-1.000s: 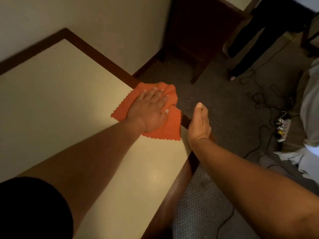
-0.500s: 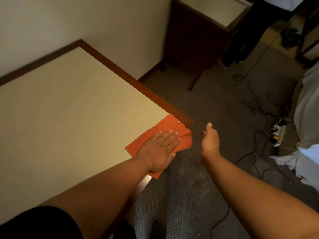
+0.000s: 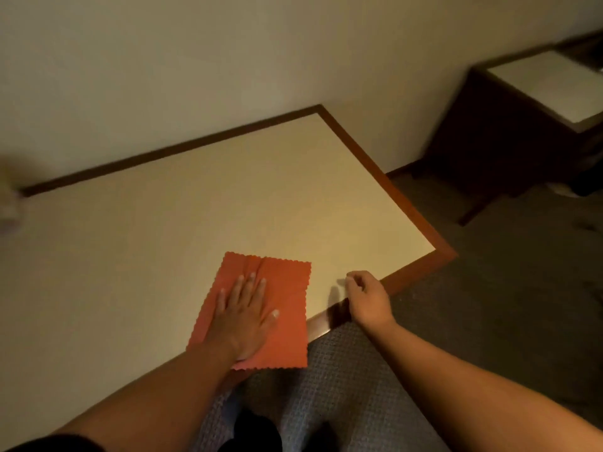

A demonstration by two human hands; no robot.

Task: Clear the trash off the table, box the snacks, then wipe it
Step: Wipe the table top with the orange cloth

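Cloth (image 3: 284, 288) flat under left grip (image 3: 244, 321)

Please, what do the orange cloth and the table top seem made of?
Orange cloth: likely microfibre, matte, zigzag-cut edges, soft creases. Table top: probably cream laminate, smooth, faint sheen; its brown edging looks like glossy wood or veneer.

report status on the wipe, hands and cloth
Left hand flat, pressing orange cloth on table near its front edge. Right hand loosely curled, holding nothing. Blurred pale thing at table's far left.
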